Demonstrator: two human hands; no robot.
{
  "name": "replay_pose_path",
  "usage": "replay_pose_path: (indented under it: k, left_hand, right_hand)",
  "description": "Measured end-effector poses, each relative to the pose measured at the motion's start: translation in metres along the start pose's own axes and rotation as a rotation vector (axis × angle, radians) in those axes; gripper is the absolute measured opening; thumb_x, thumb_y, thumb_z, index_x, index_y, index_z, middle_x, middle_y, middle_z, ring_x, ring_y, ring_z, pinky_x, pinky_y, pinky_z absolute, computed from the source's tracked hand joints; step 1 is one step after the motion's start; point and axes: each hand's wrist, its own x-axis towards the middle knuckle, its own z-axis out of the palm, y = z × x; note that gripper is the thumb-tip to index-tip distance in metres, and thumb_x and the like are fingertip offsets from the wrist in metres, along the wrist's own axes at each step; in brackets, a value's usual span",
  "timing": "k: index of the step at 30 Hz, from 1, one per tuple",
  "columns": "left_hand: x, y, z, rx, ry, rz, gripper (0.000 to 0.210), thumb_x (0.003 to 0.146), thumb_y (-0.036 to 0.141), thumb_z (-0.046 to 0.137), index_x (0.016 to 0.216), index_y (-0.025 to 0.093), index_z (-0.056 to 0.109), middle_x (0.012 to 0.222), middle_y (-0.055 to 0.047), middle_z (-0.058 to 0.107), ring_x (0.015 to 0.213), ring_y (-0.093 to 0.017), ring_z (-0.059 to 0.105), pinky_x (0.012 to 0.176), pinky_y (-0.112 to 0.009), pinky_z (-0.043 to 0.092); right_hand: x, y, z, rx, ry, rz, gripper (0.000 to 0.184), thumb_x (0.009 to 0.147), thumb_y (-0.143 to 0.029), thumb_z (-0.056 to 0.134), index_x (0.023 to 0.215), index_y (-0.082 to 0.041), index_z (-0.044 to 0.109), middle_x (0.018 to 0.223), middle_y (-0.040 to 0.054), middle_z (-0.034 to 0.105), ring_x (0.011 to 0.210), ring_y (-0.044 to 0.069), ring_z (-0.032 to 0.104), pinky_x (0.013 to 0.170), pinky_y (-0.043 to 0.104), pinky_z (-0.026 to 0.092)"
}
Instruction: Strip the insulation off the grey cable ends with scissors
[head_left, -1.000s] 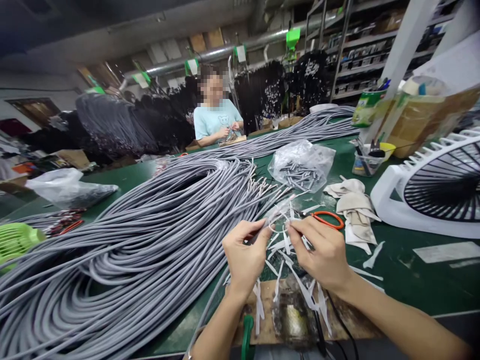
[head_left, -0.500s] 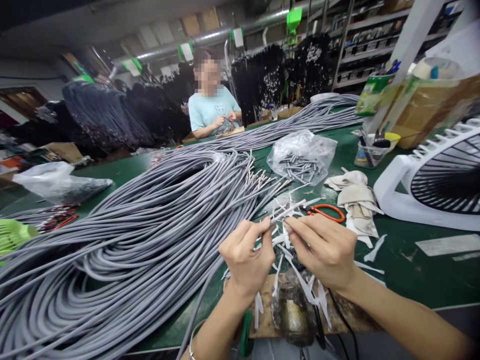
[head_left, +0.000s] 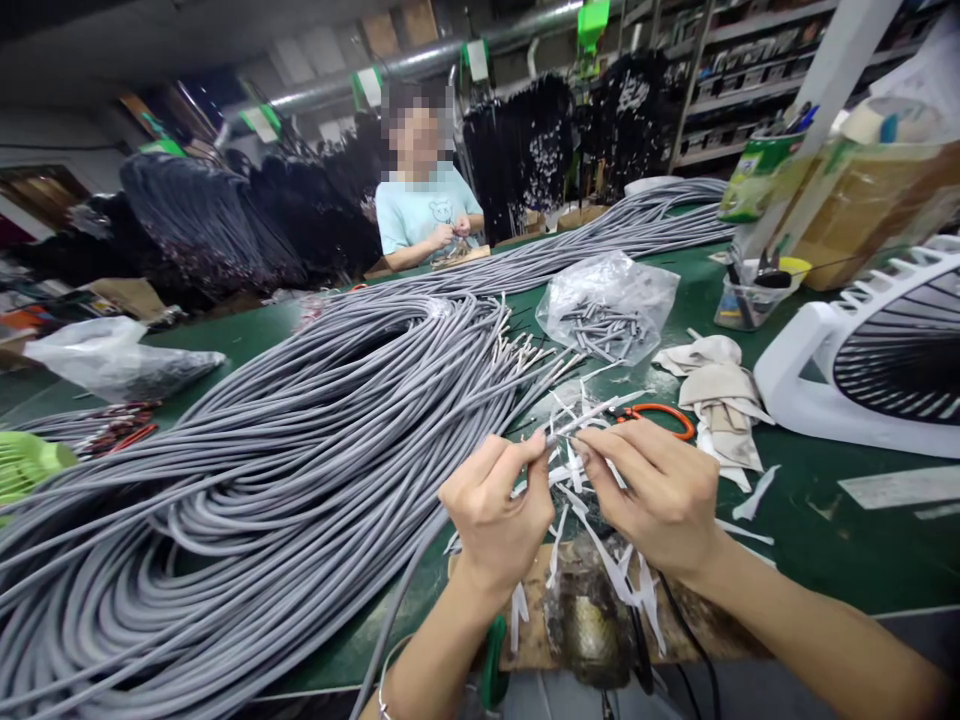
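My left hand [head_left: 496,505] is closed, thumb and forefinger pinching the end part of a grey cable [head_left: 405,590] that trails down past the wrist. Just to its right, the fingertips of my right hand [head_left: 658,490] are pressed together close to the cable end; what they grip is too small to make out. Whitish strands stick out beyond the left fingertips. Below both hands, torn white strips [head_left: 609,562] hang over a dark, grimy device with a brass-coloured part [head_left: 589,625], on a worn wooden board [head_left: 529,635]. A tool with orange handles [head_left: 679,420] lies behind my right hand.
Coiled grey cables [head_left: 300,450] cover the table's left side. A clear bag of short grey pieces [head_left: 609,315], crumpled cloths [head_left: 718,390], a white fan [head_left: 802,385] and a tub [head_left: 754,295] stand at the right. Across the table sits a person [head_left: 427,215].
Both hands stay almost in place, fingertips still close together at the cable end. The view has shifted slightly.
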Motion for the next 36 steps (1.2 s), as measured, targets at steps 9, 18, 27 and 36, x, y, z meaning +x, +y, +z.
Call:
replay_pose_path:
  k: [9, 18, 27, 36]
  left_hand:
    - [-0.005, -0.005, 0.012, 0.093, -0.233, -0.099, 0.012, 0.076, 0.014, 0.055, 0.074, 0.018, 0.066, 0.062, 0.000, 0.058, 0.053, -0.010, 0.051, 0.052, -0.022, 0.036]
    - [0.000, -0.005, 0.003, 0.064, 0.032, -0.030, 0.005, 0.073, 0.015, 0.060, 0.073, 0.017, 0.065, 0.058, 0.001, 0.058, 0.052, -0.009, 0.050, 0.053, -0.021, 0.038]
    - [-0.001, -0.001, 0.002, 0.138, 0.022, 0.074, 0.006, 0.073, 0.014, 0.061, 0.072, 0.018, 0.065, 0.055, 0.001, 0.058, 0.049, -0.009, 0.051, 0.052, -0.021, 0.038]
    - [-0.003, -0.001, 0.002, 0.084, -0.002, 0.030, 0.006, 0.073, 0.014, 0.061, 0.073, 0.017, 0.065, 0.056, 0.001, 0.058, 0.050, -0.009, 0.050, 0.053, -0.022, 0.039]
  right_hand:
    - [-0.002, -0.008, -0.010, 0.153, 0.171, -0.008, 0.014, 0.077, -0.013, 0.055, 0.088, -0.022, 0.055, 0.065, -0.0001, 0.062, 0.056, 0.012, 0.055, 0.054, 0.024, 0.041]
    - [0.008, 0.012, -0.008, -0.070, 0.022, 0.058, 0.007, 0.075, -0.015, 0.059, 0.079, -0.019, 0.063, 0.068, 0.0013, 0.063, 0.065, 0.015, 0.052, 0.061, 0.028, 0.037]
    - [0.005, 0.005, -0.005, -0.033, -0.021, -0.014, 0.008, 0.077, -0.015, 0.057, 0.080, -0.019, 0.063, 0.069, 0.0011, 0.064, 0.065, 0.014, 0.048, 0.063, 0.030, 0.034]
    - [0.010, 0.006, -0.008, 0.138, -0.041, 0.042, 0.008, 0.076, -0.012, 0.057, 0.074, -0.018, 0.063, 0.070, 0.0018, 0.065, 0.065, 0.014, 0.049, 0.063, 0.029, 0.038]
